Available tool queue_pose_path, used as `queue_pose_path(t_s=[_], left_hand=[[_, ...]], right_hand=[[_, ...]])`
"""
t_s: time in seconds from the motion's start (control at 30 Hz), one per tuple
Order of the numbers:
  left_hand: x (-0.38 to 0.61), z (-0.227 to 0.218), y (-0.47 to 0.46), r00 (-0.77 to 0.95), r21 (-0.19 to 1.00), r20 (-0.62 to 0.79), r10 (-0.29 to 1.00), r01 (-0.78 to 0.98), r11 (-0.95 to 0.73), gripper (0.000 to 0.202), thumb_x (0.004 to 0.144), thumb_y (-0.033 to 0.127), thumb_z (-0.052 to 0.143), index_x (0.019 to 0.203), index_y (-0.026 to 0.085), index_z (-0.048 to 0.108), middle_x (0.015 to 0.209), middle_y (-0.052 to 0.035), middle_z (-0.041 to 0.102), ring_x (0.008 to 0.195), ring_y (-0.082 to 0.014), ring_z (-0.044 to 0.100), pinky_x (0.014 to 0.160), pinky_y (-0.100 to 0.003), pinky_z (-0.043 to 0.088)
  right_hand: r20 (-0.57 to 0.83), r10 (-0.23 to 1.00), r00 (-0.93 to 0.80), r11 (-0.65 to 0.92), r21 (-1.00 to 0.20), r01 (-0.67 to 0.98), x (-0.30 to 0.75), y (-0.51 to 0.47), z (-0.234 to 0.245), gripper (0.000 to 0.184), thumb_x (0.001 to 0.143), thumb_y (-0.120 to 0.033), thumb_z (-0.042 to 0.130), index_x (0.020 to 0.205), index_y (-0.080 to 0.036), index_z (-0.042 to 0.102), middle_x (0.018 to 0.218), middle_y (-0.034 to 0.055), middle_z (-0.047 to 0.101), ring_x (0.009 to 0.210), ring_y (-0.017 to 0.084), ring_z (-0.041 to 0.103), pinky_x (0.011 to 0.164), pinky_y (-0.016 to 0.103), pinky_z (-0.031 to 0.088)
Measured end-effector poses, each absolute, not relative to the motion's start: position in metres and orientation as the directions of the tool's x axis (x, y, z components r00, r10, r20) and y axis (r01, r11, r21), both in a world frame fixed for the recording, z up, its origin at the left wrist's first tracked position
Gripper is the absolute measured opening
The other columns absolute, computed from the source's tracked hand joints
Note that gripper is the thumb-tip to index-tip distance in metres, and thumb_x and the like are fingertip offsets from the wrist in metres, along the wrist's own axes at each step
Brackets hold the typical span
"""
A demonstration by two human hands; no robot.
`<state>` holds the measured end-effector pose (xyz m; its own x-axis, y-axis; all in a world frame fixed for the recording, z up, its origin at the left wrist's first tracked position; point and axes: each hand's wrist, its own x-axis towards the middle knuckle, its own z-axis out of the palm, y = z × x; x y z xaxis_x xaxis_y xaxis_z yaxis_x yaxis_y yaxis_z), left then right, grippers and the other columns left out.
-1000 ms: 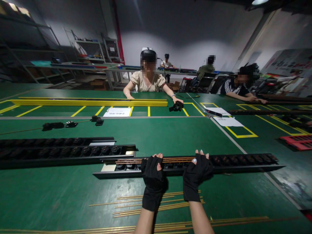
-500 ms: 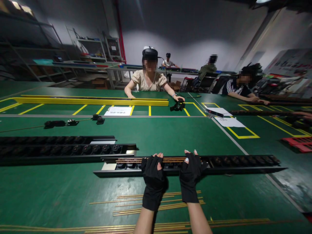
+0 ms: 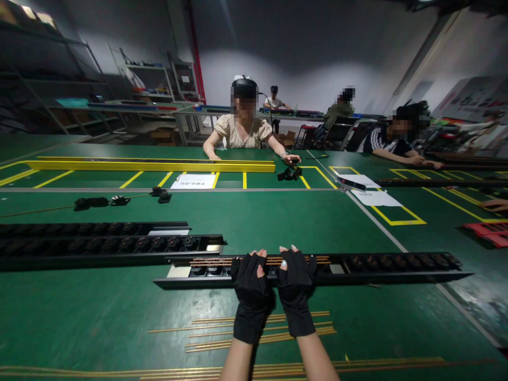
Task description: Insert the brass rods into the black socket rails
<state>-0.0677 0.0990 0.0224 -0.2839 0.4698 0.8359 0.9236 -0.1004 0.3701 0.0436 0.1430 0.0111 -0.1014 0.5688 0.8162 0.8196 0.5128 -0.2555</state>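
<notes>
A long black socket strip lies across the green table in front of me. Thin copper rods lie along its channel. Both my hands wear black fingerless gloves. My left hand rests on the strip with its fingers curled over the rods. My right hand sits close beside it on the strip, fingers bent down onto the rods. More loose copper rods lie on the table under my wrists, and a long bundle runs along the near edge.
Two more black strips lie to the left. A yellow rail and white papers lie farther back. A person in a headset sits opposite, a hand near small black parts. Other people sit at the right.
My right hand has slid left along the strip and now sits next to my left hand, which has stayed put. The person opposite has lifted a hand off the black parts.
</notes>
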Motion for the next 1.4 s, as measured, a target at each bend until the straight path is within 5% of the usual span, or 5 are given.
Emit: queue_pose_path(t_s=[0.23, 0.8, 1.0, 1.4], left_hand=[[-0.069, 0.021, 0.099, -0.274, 0.366, 0.834, 0.479, 0.924, -0.109, 0.041, 0.094, 0.007, 0.036, 0.118, 0.020, 0.066, 0.108, -0.0061, 0.076, 0.111, -0.0185, 0.065, 0.107, -0.038, 0.034], [-0.066, 0.026, 0.102, -0.274, 0.343, 0.846, 0.458, 0.936, -0.073, 0.035, 0.097, 0.020, 0.037, 0.111, 0.019, 0.069, 0.102, -0.0078, 0.077, 0.105, -0.0205, 0.068, 0.107, -0.039, 0.036], [-0.070, 0.024, 0.100, -0.284, 0.379, 0.831, 0.479, 0.919, -0.112, 0.044, 0.098, 0.016, 0.028, 0.109, 0.019, 0.071, 0.102, -0.0065, 0.077, 0.104, -0.0177, 0.068, 0.104, -0.037, 0.037], [-0.078, 0.029, 0.097, -0.340, 0.377, 0.841, 0.420, 0.926, -0.006, 0.037, 0.096, 0.013, 0.035, 0.110, 0.020, 0.069, 0.106, -0.0054, 0.077, 0.117, -0.0221, 0.064, 0.117, -0.047, 0.020]], right_hand=[[0.839, 0.528, -0.134, 0.556, -0.221, 0.801, 0.035, 0.141, 0.010, 0.036, 0.095, -0.018, 0.039, 0.124, -0.017, 0.062, 0.119, 0.0097, 0.071, 0.129, 0.025, 0.056, 0.117, 0.049, 0.027], [0.876, 0.452, -0.168, 0.634, -0.183, 0.751, 0.012, 0.135, 0.012, 0.027, 0.093, -0.029, 0.050, 0.112, -0.018, 0.066, 0.101, 0.0082, 0.076, 0.104, 0.024, 0.068, 0.112, 0.047, 0.034], [0.869, 0.464, -0.175, 0.639, -0.191, 0.745, 0.014, 0.137, 0.011, 0.027, 0.092, -0.021, 0.046, 0.109, -0.019, 0.067, 0.098, 0.0069, 0.076, 0.100, 0.021, 0.068, 0.108, 0.042, 0.038], [0.847, 0.504, -0.171, 0.650, -0.241, 0.720, 0.016, 0.134, 0.013, 0.033, 0.095, -0.019, 0.041, 0.113, -0.019, 0.068, 0.105, 0.0061, 0.076, 0.107, 0.021, 0.066, 0.110, 0.041, 0.034]])
